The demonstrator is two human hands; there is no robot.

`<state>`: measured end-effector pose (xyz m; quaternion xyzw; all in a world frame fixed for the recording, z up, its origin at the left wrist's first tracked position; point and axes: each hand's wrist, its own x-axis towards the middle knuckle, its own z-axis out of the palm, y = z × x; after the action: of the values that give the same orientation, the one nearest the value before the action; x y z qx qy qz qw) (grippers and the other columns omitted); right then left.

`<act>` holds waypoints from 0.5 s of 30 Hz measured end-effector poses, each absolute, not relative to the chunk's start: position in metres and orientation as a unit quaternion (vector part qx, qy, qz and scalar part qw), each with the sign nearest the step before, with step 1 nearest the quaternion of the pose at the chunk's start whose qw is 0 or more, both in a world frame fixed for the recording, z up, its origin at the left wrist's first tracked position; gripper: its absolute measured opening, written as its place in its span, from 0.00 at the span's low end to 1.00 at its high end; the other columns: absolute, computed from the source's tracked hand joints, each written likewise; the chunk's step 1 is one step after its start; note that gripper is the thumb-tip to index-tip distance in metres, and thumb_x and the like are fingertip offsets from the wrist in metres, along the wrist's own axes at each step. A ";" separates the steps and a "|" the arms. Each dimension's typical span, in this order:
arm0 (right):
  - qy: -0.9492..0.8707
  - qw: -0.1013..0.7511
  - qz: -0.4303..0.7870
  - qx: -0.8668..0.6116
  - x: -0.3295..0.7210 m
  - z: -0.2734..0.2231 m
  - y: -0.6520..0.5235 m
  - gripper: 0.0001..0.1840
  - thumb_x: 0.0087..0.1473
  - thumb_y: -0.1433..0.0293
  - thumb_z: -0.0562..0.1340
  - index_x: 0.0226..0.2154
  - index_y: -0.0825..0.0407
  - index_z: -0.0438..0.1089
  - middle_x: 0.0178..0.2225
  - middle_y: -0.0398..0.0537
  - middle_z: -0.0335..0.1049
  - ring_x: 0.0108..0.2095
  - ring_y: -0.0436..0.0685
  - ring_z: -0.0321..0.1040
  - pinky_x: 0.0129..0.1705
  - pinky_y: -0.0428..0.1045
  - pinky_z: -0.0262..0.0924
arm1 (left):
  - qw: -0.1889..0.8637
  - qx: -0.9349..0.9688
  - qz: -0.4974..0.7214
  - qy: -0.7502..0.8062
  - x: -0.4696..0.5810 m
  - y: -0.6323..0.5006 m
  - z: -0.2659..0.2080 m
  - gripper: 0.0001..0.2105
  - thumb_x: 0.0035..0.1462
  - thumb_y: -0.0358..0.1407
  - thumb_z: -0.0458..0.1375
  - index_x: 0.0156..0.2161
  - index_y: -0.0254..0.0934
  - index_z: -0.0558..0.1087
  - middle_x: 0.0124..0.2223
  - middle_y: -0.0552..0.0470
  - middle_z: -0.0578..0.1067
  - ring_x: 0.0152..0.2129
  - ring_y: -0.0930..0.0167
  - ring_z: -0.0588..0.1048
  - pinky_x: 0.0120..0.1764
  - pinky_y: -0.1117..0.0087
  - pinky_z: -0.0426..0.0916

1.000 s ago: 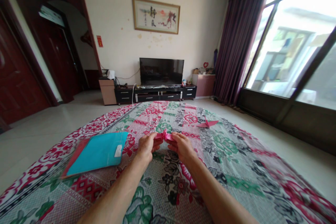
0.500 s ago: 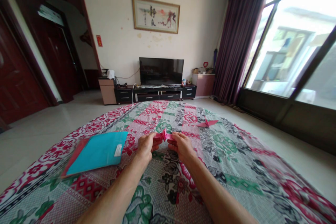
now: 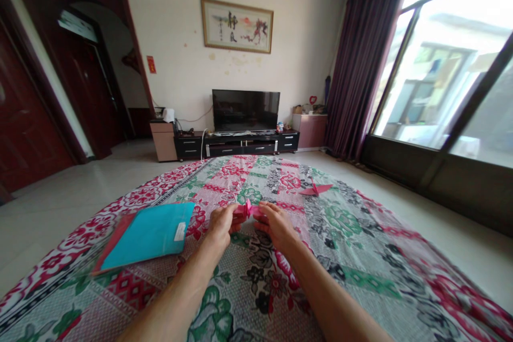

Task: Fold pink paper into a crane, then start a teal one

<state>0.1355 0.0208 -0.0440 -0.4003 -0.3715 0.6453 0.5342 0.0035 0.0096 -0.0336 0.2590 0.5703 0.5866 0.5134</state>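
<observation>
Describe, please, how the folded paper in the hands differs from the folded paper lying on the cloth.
The held paper is gripped from both sides by the left hand and right hand; the lying paper rests untouched on the cloth. The held paper is nearer the camera; the lying paper sits farther away, to the right. Both are folded and pinkish.

On the picture (image 3: 237, 48), carries two large black brushed characters (image 3: 232, 20), stacked one above the other: on top, looks like 静; below, blurs too much to name with certainty. To the left of these, adds a column (image 3: 220, 29) of smaller writing, too tiny to read. On the red strip (image 3: 151, 64), bears yellowish marks, illegible. On the white label (image 3: 179, 231) of the blue pack (image 3: 146, 238), yields nothing readable at this size.
</observation>
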 end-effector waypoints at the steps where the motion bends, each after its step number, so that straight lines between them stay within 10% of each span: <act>1: -0.368 0.534 0.660 -0.379 0.136 -0.043 0.020 0.13 0.40 0.64 0.66 0.32 0.50 0.69 0.30 0.43 0.70 0.30 0.51 0.67 0.28 0.45 0.63 | 0.510 0.266 0.583 0.574 0.003 0.010 -0.033 0.12 0.43 0.36 0.59 0.34 0.30 0.73 0.24 0.48 0.77 0.21 0.67 0.76 0.18 0.73 0.63; 7: -0.304 0.500 0.762 -0.278 0.142 -0.041 0.021 0.19 0.46 0.53 0.59 0.33 0.51 0.70 0.34 0.47 0.72 0.33 0.55 0.67 0.32 0.49 0.62 | 0.464 0.371 0.555 0.583 -0.004 0.011 -0.031 0.13 0.44 0.36 0.56 0.34 0.30 0.75 0.22 0.50 0.75 0.18 0.69 0.73 0.17 0.74 0.61; 15: -0.422 0.462 0.719 -0.301 0.140 -0.046 0.017 0.14 0.39 0.72 0.64 0.35 0.50 0.72 0.34 0.43 0.71 0.33 0.51 0.66 0.34 0.46 0.62 | 0.417 0.467 0.499 0.599 -0.011 0.010 -0.027 0.14 0.45 0.37 0.56 0.37 0.31 0.76 0.22 0.52 0.75 0.16 0.74 0.69 0.18 0.76 0.61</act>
<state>0.1396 0.0174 -0.0464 -0.3012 -0.4222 0.7191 0.4624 -0.0115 0.0101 -0.0267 0.4673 0.5994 0.4988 0.4165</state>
